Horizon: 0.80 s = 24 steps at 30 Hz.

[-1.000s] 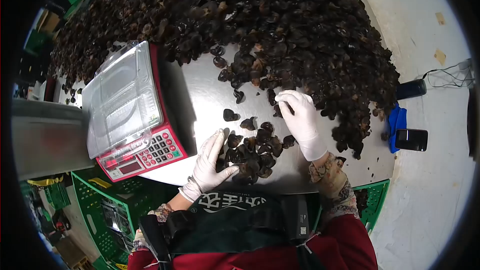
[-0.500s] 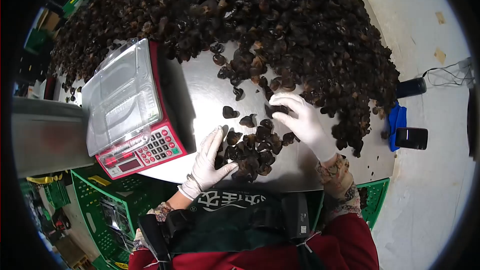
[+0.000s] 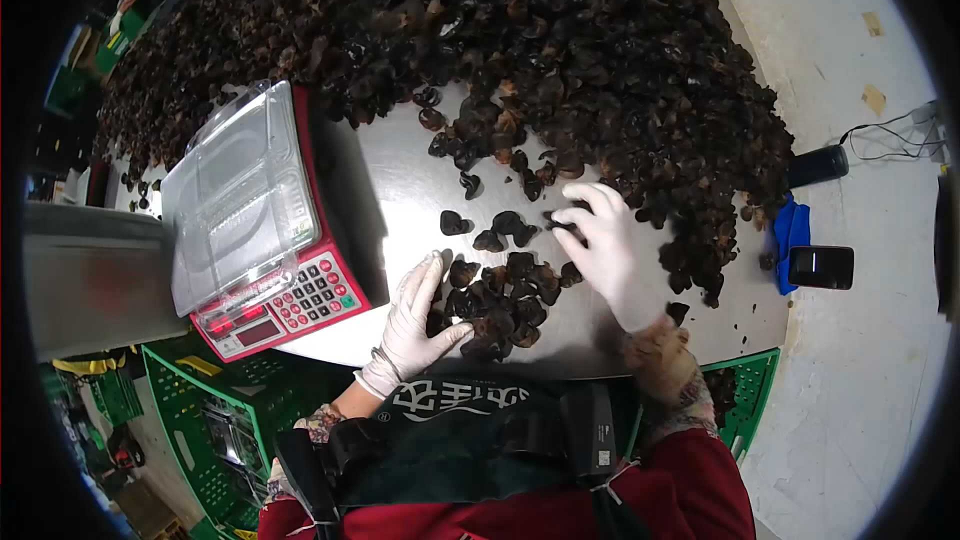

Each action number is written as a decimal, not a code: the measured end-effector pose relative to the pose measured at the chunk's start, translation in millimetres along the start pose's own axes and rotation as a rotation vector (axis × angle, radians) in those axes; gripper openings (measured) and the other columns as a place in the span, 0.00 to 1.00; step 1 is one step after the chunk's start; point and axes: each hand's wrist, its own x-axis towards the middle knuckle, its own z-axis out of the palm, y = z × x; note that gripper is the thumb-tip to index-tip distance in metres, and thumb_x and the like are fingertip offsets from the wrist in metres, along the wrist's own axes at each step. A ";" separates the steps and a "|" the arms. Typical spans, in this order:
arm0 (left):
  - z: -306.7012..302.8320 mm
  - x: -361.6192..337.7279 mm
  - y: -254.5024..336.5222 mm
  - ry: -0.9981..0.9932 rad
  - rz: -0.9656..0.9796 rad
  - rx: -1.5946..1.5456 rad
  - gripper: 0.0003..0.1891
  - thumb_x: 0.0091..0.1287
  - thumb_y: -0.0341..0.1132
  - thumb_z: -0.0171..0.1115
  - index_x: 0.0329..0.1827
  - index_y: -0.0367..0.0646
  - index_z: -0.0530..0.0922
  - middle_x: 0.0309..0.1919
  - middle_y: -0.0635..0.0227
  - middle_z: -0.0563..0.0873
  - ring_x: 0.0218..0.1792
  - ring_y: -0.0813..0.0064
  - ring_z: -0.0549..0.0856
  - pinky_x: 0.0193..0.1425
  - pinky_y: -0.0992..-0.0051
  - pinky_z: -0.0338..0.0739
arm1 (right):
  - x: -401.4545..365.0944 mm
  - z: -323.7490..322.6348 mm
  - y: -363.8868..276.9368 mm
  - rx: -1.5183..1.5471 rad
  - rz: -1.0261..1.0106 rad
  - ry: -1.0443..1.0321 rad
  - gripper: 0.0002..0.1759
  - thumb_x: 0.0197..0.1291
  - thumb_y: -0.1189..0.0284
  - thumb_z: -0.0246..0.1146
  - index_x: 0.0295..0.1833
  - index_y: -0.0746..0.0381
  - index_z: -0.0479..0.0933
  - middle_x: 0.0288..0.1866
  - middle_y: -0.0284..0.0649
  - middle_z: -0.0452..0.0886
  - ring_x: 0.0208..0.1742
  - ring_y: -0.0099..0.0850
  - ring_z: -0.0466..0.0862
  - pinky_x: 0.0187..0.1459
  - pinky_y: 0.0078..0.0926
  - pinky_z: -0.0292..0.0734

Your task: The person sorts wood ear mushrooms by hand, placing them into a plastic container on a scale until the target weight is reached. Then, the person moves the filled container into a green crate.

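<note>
Left hand [image 3: 415, 315]: flat, fingers spread, holding nothing, its edge walling the small pile [image 3: 500, 302] of dried black fungus that lies between the hands. Right hand [image 3: 612, 252]: half-curled, tips on a loose piece [image 3: 560, 224]; pinched or only pressed, cannot tell. Best raked low across the steel table [image 3: 400, 190] towards the left palm. Big heap [image 3: 560, 50] crowds just beyond the right fingers. Scale [image 3: 265, 225] left of left hand, phone [image 3: 820, 267] well right.
</note>
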 end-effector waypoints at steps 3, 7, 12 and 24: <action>1.1 1.0 -3.6 -0.004 0.014 -0.053 0.54 0.50 0.43 0.78 0.78 0.37 0.55 0.72 0.49 0.66 0.72 0.49 0.67 0.76 0.58 0.61 | -11.4 -85.5 0.8 0.574 0.195 -0.504 0.10 0.53 0.74 0.70 0.43 0.60 0.83 0.47 0.40 0.83 0.51 0.37 0.82 0.55 0.31 0.76; 0.0 2.9 -1.3 0.002 0.052 0.003 0.54 0.52 0.45 0.77 0.78 0.36 0.55 0.72 0.48 0.67 0.71 0.48 0.67 0.75 0.58 0.61 | -16.9 -141.1 -7.0 0.405 0.388 -0.752 0.07 0.60 0.72 0.66 0.42 0.62 0.83 0.40 0.39 0.85 0.43 0.32 0.84 0.48 0.27 0.78; 0.6 1.0 -3.6 0.003 0.057 -0.013 0.54 0.52 0.44 0.78 0.78 0.36 0.54 0.73 0.48 0.65 0.72 0.49 0.66 0.75 0.59 0.61 | 20.7 -29.7 -34.6 0.170 0.387 -0.183 0.16 0.61 0.58 0.68 0.40 0.61 0.80 0.34 0.39 0.84 0.34 0.35 0.84 0.35 0.30 0.77; -1.5 0.1 -0.4 0.000 -0.002 -0.058 0.56 0.53 0.41 0.78 0.80 0.38 0.49 0.75 0.48 0.60 0.76 0.51 0.61 0.78 0.62 0.57 | 38.9 -1.6 -40.7 0.405 0.321 -0.414 0.12 0.59 0.59 0.68 0.36 0.55 0.82 0.26 0.36 0.84 0.28 0.36 0.84 0.31 0.30 0.78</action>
